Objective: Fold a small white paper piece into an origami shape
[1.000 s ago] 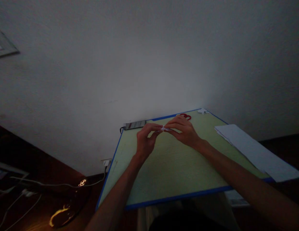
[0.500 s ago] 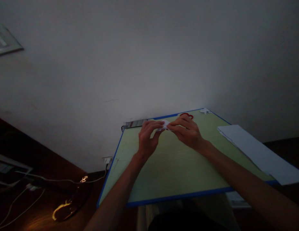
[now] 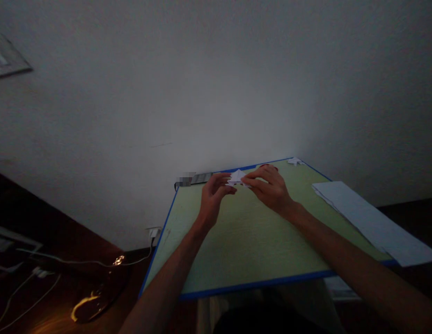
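Observation:
A small white folded paper (image 3: 238,176) with a pointed top is held up over the far part of the table, between my two hands. My right hand (image 3: 270,188) pinches its right side between thumb and fingers. At its left edge is my left hand (image 3: 212,195), fingers curled at the upper side and thumb at the lower corner. The left grip looks loose, and the exact contact there is hard to see. Partly hidden behind my right hand lies a red-handled object (image 3: 270,166).
The pale green table (image 3: 243,246) has a blue rim and stands against a wall. White paper sheets (image 3: 369,218) overhang its right edge. Another folded paper (image 3: 295,161) lies at the far right corner, a dark flat device (image 3: 202,178) at the far left. Cables (image 3: 80,263) run at left.
The left fingers have drawn back a little from the folded paper, so more of its pointed top shows. My right hand keeps its pinch, covering more of the red-handled object.

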`<state>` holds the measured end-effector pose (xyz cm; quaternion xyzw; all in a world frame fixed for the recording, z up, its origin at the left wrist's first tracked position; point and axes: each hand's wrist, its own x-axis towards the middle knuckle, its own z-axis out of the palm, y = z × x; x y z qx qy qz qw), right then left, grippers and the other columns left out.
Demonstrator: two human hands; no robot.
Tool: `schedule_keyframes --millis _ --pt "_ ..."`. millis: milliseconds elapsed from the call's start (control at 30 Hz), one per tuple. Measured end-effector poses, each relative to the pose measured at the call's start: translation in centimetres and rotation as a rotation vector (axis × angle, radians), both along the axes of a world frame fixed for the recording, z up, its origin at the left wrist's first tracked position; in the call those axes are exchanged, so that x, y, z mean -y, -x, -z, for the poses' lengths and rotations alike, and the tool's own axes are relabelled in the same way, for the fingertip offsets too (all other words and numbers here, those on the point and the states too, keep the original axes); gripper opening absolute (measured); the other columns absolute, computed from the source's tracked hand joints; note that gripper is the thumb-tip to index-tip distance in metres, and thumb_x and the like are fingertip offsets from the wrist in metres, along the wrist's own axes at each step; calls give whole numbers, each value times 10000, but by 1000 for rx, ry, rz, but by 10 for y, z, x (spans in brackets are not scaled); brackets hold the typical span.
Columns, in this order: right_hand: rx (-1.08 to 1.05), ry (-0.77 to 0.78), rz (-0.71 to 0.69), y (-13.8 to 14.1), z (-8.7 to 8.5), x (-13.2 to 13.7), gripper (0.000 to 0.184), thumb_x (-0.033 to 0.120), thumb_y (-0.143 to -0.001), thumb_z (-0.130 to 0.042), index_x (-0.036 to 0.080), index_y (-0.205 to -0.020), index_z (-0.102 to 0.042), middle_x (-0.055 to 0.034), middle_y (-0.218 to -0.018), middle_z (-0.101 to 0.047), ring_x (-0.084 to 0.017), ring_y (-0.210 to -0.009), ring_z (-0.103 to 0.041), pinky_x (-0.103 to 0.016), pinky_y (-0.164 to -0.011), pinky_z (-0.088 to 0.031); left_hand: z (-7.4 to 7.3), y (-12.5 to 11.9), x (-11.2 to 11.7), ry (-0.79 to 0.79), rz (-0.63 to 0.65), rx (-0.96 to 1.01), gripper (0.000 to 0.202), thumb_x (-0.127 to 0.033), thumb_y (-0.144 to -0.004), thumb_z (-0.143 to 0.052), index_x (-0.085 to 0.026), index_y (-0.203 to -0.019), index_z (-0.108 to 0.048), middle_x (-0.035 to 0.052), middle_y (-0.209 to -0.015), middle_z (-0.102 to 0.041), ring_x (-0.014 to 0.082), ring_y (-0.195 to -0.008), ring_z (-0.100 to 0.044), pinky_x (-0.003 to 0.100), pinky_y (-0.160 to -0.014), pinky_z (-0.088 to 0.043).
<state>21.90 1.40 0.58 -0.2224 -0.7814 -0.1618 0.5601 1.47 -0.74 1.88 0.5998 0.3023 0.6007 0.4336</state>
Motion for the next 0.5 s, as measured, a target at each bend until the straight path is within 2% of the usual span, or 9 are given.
schedule_keyframes --millis 100,300,400,500 --pt "16 -5 -12 0 2 -3 282 146 -942 -635 336 -1131 -722 -37 -980 -756 -219 -874 -635 -417 -813 -469 -1 -3 0 123 98 122 285 -305 -812 -722 -166 -1061 -702 78 -922 -757 193 -790 -727 383 -802 -600" --pt "-46 144 -70 4 -3 4 346 131 -909 -625 313 -1184 -728 -63 -1092 -756 -247 -1003 -672 -464 -906 -500 1 -3 -2 129 -29 129 399 -337 -721 -863 -165 -1045 -706 57 -854 -765 197 -776 -748 402 -840 -612" --pt "-258 384 -109 8 -6 6 310 232 -903 -647 276 -1198 -731 -82 -1148 -747 -253 -1008 -685 -462 -897 -534 2 -2 -4 103 -73 96 430 -352 -719 -869 -166 -1066 -695 58 -856 -769 201 -785 -752 400 -840 -613" --pt "-421 806 -226 12 -5 2 280 405 -872 -706 223 -1076 -769 -87 -1035 -777 -232 -872 -712 -413 -809 -568 3 -1 -4 97 -85 49 472 -353 -727 -868 -162 -1111 -672 65 -837 -775 203 -775 -753 390 -824 -610"
